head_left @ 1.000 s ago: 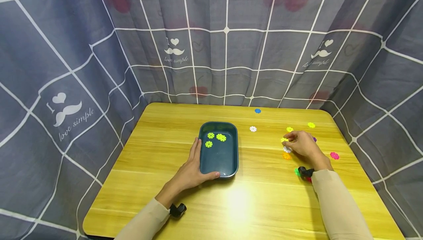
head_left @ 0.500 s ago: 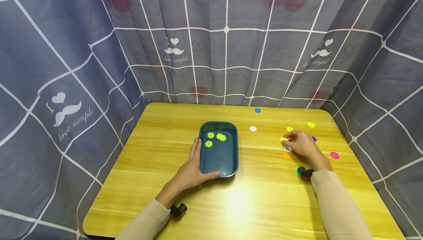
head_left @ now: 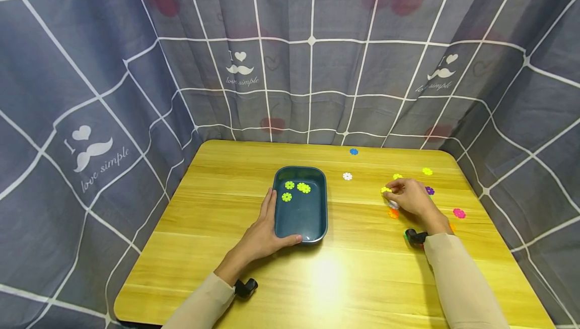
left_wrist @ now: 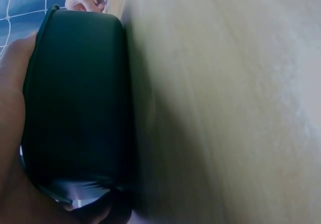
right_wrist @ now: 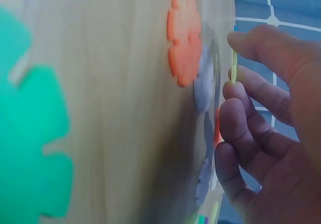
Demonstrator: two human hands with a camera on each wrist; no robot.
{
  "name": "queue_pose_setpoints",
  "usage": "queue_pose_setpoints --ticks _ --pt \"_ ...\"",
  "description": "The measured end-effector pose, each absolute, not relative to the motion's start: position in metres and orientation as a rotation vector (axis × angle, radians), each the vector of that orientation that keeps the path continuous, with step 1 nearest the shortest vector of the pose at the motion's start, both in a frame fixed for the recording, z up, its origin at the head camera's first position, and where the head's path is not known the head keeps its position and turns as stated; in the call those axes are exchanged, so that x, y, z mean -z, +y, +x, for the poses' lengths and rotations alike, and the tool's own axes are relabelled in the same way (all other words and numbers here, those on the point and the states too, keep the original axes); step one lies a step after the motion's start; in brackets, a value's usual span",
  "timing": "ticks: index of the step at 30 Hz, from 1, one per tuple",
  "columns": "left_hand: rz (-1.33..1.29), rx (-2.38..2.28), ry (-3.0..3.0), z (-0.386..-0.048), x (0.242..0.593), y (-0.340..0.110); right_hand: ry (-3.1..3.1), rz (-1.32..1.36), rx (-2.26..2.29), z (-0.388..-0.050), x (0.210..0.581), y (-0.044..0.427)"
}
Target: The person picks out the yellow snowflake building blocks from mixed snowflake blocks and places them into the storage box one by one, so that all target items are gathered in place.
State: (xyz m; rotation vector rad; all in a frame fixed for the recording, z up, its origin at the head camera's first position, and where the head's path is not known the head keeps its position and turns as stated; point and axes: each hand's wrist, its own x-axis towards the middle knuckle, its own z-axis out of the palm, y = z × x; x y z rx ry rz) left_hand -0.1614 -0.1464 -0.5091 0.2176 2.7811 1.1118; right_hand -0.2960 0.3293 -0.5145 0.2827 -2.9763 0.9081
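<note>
1. The right hand (head_left: 411,199) works over the right part of the table (head_left: 199,248), closer to the far edge than the near one. Its grip is together, thumb and fingertip pinching a yellow disc (head_left: 385,189); from the right wrist this disc shows edge-on, apparently off the table.
2. Just below that hand, a white disc (head_left: 393,205) lies partly hidden, an orange disc (head_left: 393,213) touching or overlapping it on the near side; cannot tell which.
3. The left hand (head_left: 260,236) rests at a dark box (head_left: 301,220), grip apart: fingers straight along the left wall, thumb laid along the near rim.
4. Box upright, around the middle of the table, a little toward the left edge. Inside, four yellow-green discs, all toward the far end: two overlapping, two separate by the left wall.
5. Far edge of table: a blue disc (head_left: 354,151). Nearer in, between box and right hand, a lone pale disc (head_left: 347,176).
6. Toward the far right corner, a lime disc (head_left: 427,171); near the right hand, a purple disc (head_left: 429,190); by the right edge, a pink disc (head_left: 459,213).
7. A green disc (head_left: 406,236) sits mostly hidden by the right wrist's black camera (head_left: 416,237).
8. Grey checked curtain (head_left: 290,87) behind the far edge.
</note>
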Motion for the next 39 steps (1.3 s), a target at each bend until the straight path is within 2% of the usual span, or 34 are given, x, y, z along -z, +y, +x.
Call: queue_pose_setpoints --ticks 20,29,39 --pt "0.194 -1.134 2.786 -0.160 0.513 -0.148 -2.992 0.340 -0.949 -0.294 0.510 0.312" --pt "0.310 -1.199 2.817 -0.160 0.518 -0.150 -2.960 0.383 -0.931 -0.294 0.503 0.303" --pt "0.226 -1.155 2.781 -0.161 0.513 -0.148 -2.966 0.451 -0.935 -0.297 0.505 0.294"
